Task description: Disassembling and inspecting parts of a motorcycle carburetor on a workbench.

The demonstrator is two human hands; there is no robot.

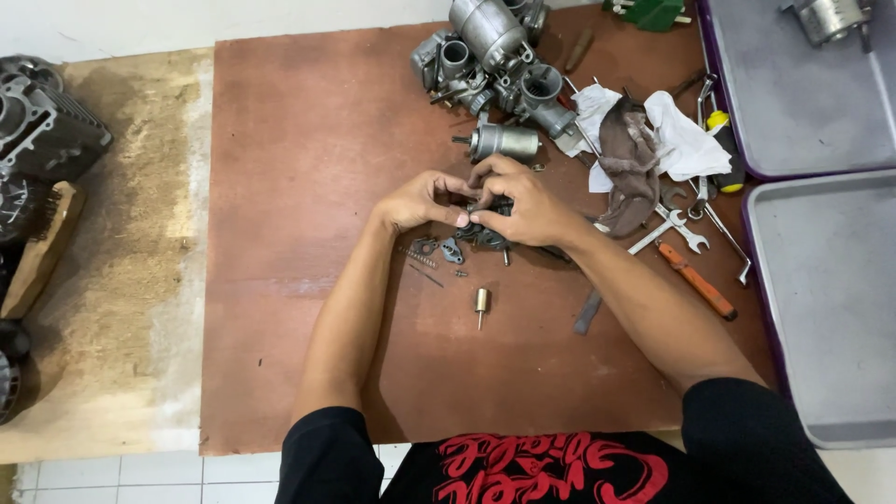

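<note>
You're working over a brown board (308, 280) on the bench, both hands meeting at its middle. Your left hand (418, 202) is curling its fingers in from the left and pinching one side of a small dark metal carburetor part (485, 229); your right hand (523, 201) is arching over the top of it, fingers bent down and gripping the same part. The part is sitting low between the two hands, just above the board, mostly hidden under your right fingers, so its exact shape is hard to tell.

Just below your hands, loose bits are lying on the board: a thin spring (418, 256), a small grey bracket (453, 250), a thin pin (426, 275) and a brass jet-like piece (482, 301) standing a little further toward you. Just beyond your hands a grey cylindrical piece (504, 142) is lying on its side, and behind it a cluster of grey carburetor bodies (495, 61) is sitting at the board's far edge.

To the right of your right hand, a dirty brown rag (630, 163) is lying over a white cloth (686, 145). Near them, open-end wrenches (667, 231), an orange-handled screwdriver (698, 282) and a yellow-and-black-handled tool (723, 149) are lying. Two grey trays (831, 308) are sitting at the right edge. An engine cylinder block (42, 121) is resting at far left.
</note>
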